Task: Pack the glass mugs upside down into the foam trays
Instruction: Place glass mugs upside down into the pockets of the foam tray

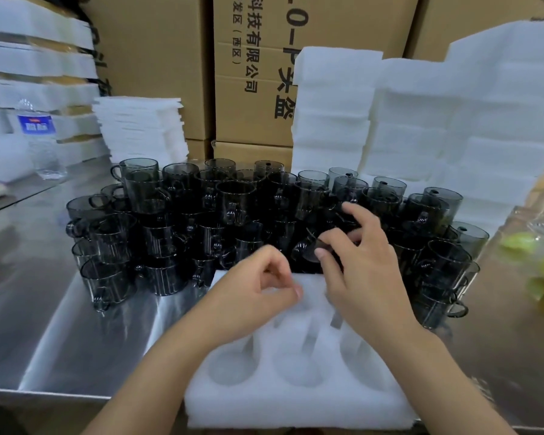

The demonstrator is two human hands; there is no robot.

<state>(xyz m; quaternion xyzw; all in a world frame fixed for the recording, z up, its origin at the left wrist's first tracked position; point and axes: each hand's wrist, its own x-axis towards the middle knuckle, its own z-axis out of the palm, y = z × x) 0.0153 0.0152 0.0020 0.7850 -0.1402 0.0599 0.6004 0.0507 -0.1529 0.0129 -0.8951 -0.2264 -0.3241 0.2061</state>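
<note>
Foam tray (296, 406) — at table edge (44, 391)

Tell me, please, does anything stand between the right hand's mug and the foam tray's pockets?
Nothing visible does: the foam tray has empty near pockets; the left hand lies over only its far-left corner, beside the mug.

Smoke-grey, see-through glass mugs (233, 202) stand on the silver steel table (44, 309), its sheen streaked with pale reflections. The glass mug (308, 252) pinched in my right hand (368, 277) has the same dark tint. My foam tray (296, 400) is plain white, as are the foam stacks (453, 120) and the pile of foam sheets (142, 127). The cardboard boxes (157, 58) are brown, printed with black Chinese characters. A clear water bottle (41, 142) wears a blue label (36, 124). Yellow-green shapes (522, 243) show through clear plastic.
</note>
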